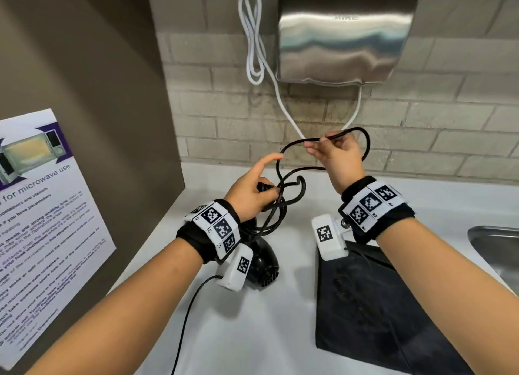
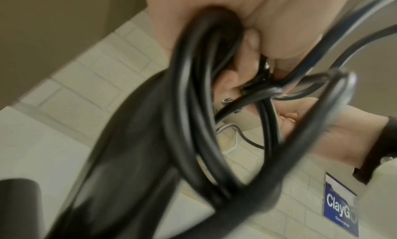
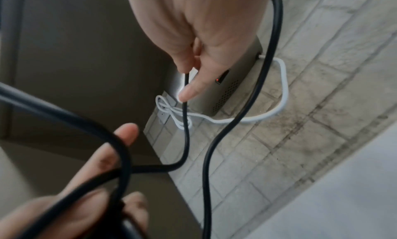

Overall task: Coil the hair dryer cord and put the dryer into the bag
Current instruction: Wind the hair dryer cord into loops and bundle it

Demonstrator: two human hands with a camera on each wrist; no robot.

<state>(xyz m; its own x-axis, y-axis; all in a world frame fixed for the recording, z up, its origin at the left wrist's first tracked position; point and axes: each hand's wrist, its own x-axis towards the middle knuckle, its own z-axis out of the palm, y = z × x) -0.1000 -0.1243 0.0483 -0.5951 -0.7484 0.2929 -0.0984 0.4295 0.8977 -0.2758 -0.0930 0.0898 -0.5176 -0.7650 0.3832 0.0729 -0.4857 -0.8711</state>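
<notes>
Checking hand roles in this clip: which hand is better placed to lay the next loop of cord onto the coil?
Probably the right hand: it pinches the free stretch of black cord raised toward the wall. The left hand is already gripping the gathered loops above the hair dryer, so it should just hold.

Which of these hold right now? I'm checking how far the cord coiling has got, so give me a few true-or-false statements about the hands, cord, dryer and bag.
1. The left hand grips gathered loops of the black cord. True.
2. The right hand is empty. False: it pinches a stretch of the cord, raised above the counter.
3. The hair dryer is inside the bag. False: it lies on the counter, left of the bag.
4. The bag lies flat on the counter. True.
5. The white cable is being coiled. False: it hangs on the wall.
</notes>
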